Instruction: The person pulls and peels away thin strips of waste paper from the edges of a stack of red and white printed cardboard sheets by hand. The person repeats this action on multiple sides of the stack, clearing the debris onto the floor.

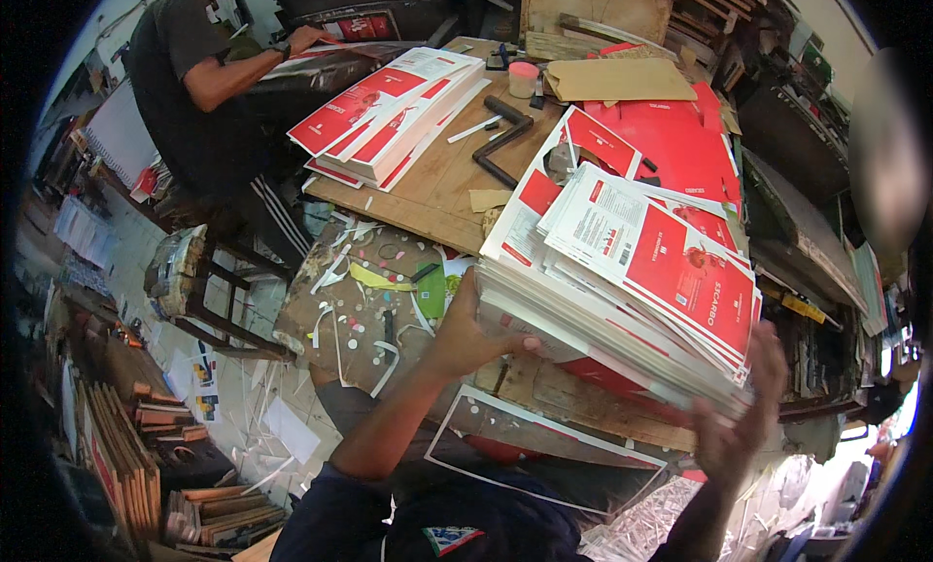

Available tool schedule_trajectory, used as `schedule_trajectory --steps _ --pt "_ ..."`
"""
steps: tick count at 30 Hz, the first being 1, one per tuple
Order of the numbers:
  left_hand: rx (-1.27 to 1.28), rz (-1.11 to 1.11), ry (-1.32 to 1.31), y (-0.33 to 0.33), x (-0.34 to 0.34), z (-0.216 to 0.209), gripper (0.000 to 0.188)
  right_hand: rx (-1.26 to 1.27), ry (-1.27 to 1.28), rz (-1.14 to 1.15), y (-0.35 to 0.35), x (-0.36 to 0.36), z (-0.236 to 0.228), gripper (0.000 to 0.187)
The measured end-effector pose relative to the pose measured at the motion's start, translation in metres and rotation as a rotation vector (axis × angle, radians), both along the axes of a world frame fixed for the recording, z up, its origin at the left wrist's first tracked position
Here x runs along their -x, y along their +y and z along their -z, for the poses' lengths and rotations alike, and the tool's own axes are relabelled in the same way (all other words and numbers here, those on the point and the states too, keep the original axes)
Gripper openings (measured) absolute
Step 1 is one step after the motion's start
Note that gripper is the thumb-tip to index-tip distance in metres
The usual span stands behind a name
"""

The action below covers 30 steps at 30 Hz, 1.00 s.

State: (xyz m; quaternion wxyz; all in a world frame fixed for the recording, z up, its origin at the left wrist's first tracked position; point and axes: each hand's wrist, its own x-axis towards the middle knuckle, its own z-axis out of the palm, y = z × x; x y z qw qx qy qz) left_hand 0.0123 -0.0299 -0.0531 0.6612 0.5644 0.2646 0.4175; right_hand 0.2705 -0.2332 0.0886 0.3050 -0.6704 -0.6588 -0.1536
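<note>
A thick stack of red and white printed sheets (pixel 632 261) lies before me on the wooden table, its top sheets fanned unevenly. My left hand (pixel 476 333) clasps the stack's near left corner, thumb along the front edge and fingers round the left side. At the right end, my right hand (pixel 734 416) is slightly blurred, its fingers stretched out beside the sheet edges. Whether its palm touches them I cannot tell. A white-edged sheet with a dark, see-through-looking middle (pixel 544 450) lies below the stack, near my body.
Another printed stack (pixel 389 115) stands farther left, next to a bent dark metal bar (pixel 501 139). A pink-lidded jar (pixel 523 79) and red sheets (pixel 671 144) lie behind. Scraps cover a lower board (pixel 364 299). Another person (pixel 194 86) works at the far left, near a stool (pixel 204 280).
</note>
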Motion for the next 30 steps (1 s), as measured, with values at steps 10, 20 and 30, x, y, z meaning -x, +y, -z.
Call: schedule_trajectory --steps 10,20,30 --pt "-0.112 -0.115 0.033 -0.002 -0.010 -0.007 0.110 0.158 -0.178 -0.071 0.066 0.040 0.008 0.035" --pt "-0.255 -0.170 0.026 0.003 -0.020 0.007 0.103 0.141 -0.235 -0.001 0.078 0.062 0.016 0.044" --pt "-0.170 -0.202 -0.073 0.001 -0.024 0.008 0.105 0.054 -0.235 -0.027 0.083 0.072 0.026 0.036"
